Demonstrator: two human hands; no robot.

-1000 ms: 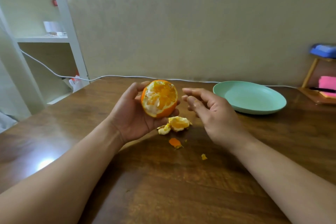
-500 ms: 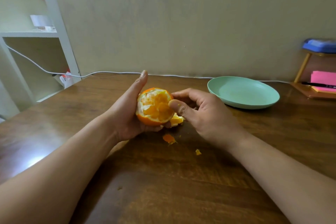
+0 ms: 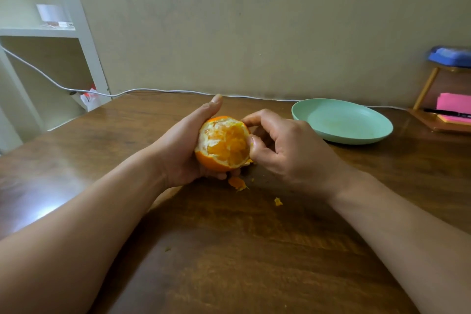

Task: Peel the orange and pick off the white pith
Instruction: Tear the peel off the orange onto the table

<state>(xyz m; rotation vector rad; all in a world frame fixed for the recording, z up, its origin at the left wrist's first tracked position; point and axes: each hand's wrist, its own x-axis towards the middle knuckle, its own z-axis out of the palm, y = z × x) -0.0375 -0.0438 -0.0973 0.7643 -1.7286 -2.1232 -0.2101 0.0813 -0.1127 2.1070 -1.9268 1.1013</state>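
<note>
A partly peeled orange (image 3: pixel 224 144) shows bare flesh and white pith on its upper face, with peel still on its underside. My left hand (image 3: pixel 187 144) cradles it from the left and below, thumb pointing straight up past it. My right hand (image 3: pixel 283 146) is at the orange's right edge, thumb pressed on the flesh rim and fingers curled round the far side. Small torn peel bits (image 3: pixel 237 183) lie on the wooden table (image 3: pixel 229 250) just below the fruit, and a crumb (image 3: pixel 278 201) lies further right.
A pale green plate (image 3: pixel 342 123) sits to the right, near the wall. A white cable (image 3: pixel 153 90) runs along the table's back edge. At the far right a wooden stand holds pink notes and a pen (image 3: pixel 452 112). White shelving (image 3: pixel 63 33) stands at left.
My right hand has come in from beside the orange to grip its right edge. The orange has come down closer to the table and now hides the larger peel pieces.
</note>
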